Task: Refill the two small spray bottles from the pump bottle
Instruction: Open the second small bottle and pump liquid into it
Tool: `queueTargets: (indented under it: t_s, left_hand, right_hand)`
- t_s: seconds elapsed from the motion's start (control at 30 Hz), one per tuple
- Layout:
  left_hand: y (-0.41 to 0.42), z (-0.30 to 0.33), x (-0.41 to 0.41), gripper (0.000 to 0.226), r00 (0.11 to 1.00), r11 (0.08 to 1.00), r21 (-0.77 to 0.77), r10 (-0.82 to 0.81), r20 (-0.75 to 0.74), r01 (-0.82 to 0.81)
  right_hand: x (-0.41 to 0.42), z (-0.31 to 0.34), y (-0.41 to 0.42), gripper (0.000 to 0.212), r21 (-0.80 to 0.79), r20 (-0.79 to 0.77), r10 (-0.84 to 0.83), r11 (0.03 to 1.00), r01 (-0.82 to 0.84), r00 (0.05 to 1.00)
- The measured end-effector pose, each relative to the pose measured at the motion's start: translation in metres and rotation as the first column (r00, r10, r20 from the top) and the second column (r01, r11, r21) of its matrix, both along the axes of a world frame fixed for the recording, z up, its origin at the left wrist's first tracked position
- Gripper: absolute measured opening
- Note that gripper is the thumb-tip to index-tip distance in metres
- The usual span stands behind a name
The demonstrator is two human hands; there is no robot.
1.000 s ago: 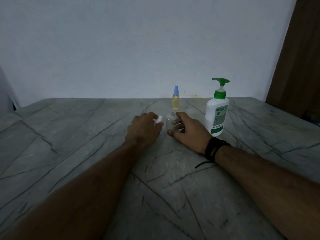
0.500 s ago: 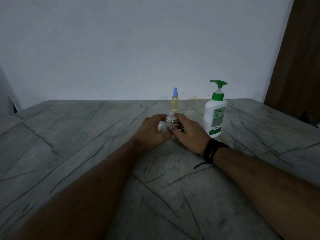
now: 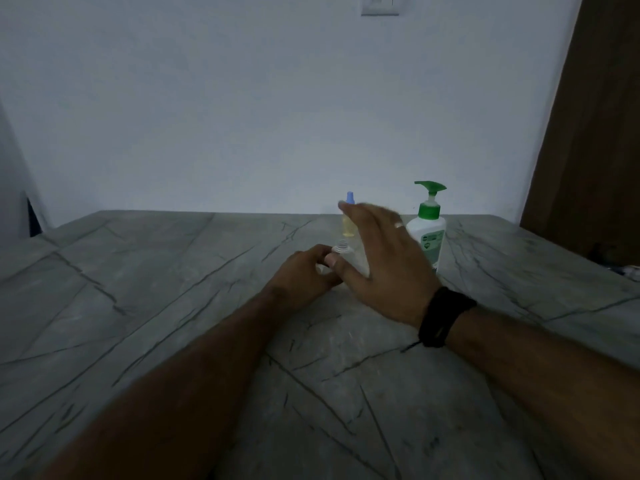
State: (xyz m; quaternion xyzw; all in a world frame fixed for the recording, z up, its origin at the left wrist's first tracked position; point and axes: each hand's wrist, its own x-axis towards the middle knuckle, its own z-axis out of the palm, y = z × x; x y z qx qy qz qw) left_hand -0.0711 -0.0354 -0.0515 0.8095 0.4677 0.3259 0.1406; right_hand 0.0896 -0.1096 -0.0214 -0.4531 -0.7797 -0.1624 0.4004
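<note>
Now the right hand (image 3: pixel 384 268) has let go of the clear spray bottle (image 3: pixel 348 258) it was steadying half a second ago and has lifted off the worktop (image 3: pixel 138 289), fingers spread and straight, blurred with motion, holding nothing. It reaches toward the far edge of the worktop, where the yellow spray bottle (image 3: pixel 347 227) with its blue cap and the pump bottle (image 3: pixel 428 233) stand side by side; which of the two it is after I cannot tell, though its fingertips overlap the yellow one from this view.

The left hand (image 3: pixel 304 271) has closed in from the left and now rests against the clear spray bottle, fingers curled at its base. A second ago it pinched a small white piece, probably the removed sprayer top; a pale patch shows by its fingers, but whether it holds that piece, the bottle, or both is not clear. The clear bottle stands upright near the middle of the worktop, its threaded neck bare and open, just in front of the yellow bottle.

This reads as a handover: the opened bottle is passed to the left hand's care, freeing the right to fetch the pump bottle for filling. No liquid appears transferred yet, and the yellow bottle is still capped.
</note>
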Motion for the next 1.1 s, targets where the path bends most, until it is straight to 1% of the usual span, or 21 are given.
queueTargets:
  t_s: [0.07,0.1,0.13,0.17,0.2,0.3,0.4,0.47,0.53,0.63,0.83,0.87,0.97,1.03,1.1]
  left_hand:
    - [0.002,-0.001,-0.001,0.051,1.000,1.000,-0.024,0.012,0.015,-0.011]
    - [0.002,-0.002,-0.001,0.054,1.000,0.999,-0.036,0.023,0.019,-0.022]
    - [0.003,-0.002,-0.001,0.056,0.999,0.999,-0.042,0.032,0.024,-0.031]
    - [0.003,-0.003,-0.001,0.057,0.999,0.998,-0.047,0.036,0.029,-0.034]
    - [0.002,-0.002,-0.002,0.057,0.999,0.998,-0.049,0.036,0.034,-0.034]
    - [0.002,-0.002,-0.002,0.058,0.999,0.999,-0.039,0.030,0.034,-0.029]
    - [0.004,-0.004,-0.004,0.059,0.999,0.999,-0.038,0.021,0.037,-0.019]
    - [0.006,-0.005,-0.004,0.060,0.999,0.999,-0.042,0.015,0.039,-0.014]
    - [0.007,-0.006,-0.005,0.061,0.999,0.999,-0.035,0.009,0.040,-0.008]
    - [0.009,-0.005,-0.004,0.063,0.999,0.999,-0.033,0.001,0.033,0.000]
    - [0.010,-0.006,-0.003,0.062,1.000,1.000,-0.030,0.000,0.027,0.000]
    - [0.011,-0.006,-0.002,0.063,1.000,0.999,-0.032,0.000,0.026,0.000]
    - [0.011,-0.005,-0.001,0.063,1.000,0.999,-0.034,-0.001,0.018,0.001]
    - [0.011,-0.006,-0.001,0.063,1.000,0.999,-0.033,0.003,0.013,-0.002]
    - [0.011,-0.006,0.000,0.061,1.000,1.000,-0.030,0.006,0.009,-0.006]
  right_hand:
    - [0.012,0.020,-0.006,0.075,0.175,0.038,-0.046,0.984,0.039,0.998]
    - [0.020,0.029,-0.007,0.077,0.232,0.024,-0.074,0.971,0.066,0.997]
    - [0.029,0.036,-0.005,0.082,0.261,-0.010,-0.099,0.960,0.098,0.995]
    - [0.038,0.042,-0.002,0.087,0.256,-0.060,-0.122,0.957,0.133,0.991]
    - [0.047,0.044,0.002,0.095,0.216,-0.120,-0.140,0.962,0.164,0.983]
    - [0.071,0.035,0.014,0.119,-0.023,-0.304,-0.184,0.982,0.185,0.935]
    - [0.085,0.014,0.027,0.130,-0.183,-0.401,-0.220,0.970,0.157,0.889]
    - [0.089,0.000,0.036,0.130,-0.238,-0.451,-0.219,0.964,0.120,0.865]
    - [0.091,-0.008,0.042,0.125,-0.256,-0.502,-0.191,0.964,0.067,0.843]
    - [0.089,-0.010,0.047,0.117,-0.227,-0.535,-0.134,0.974,0.011,0.834]
    - [0.072,-0.009,0.060,0.110,-0.167,-0.590,-0.064,0.985,-0.044,0.805]
    - [0.068,-0.008,0.062,0.108,-0.167,-0.576,-0.076,0.986,-0.027,0.814]
    - [0.057,-0.006,0.066,0.105,-0.148,-0.471,-0.131,0.987,0.068,0.873]
    - [0.053,-0.006,0.069,0.111,-0.158,-0.433,-0.175,0.981,0.116,0.884]
    - [0.050,-0.007,0.073,0.110,-0.172,-0.431,-0.180,0.978,0.115,0.884]
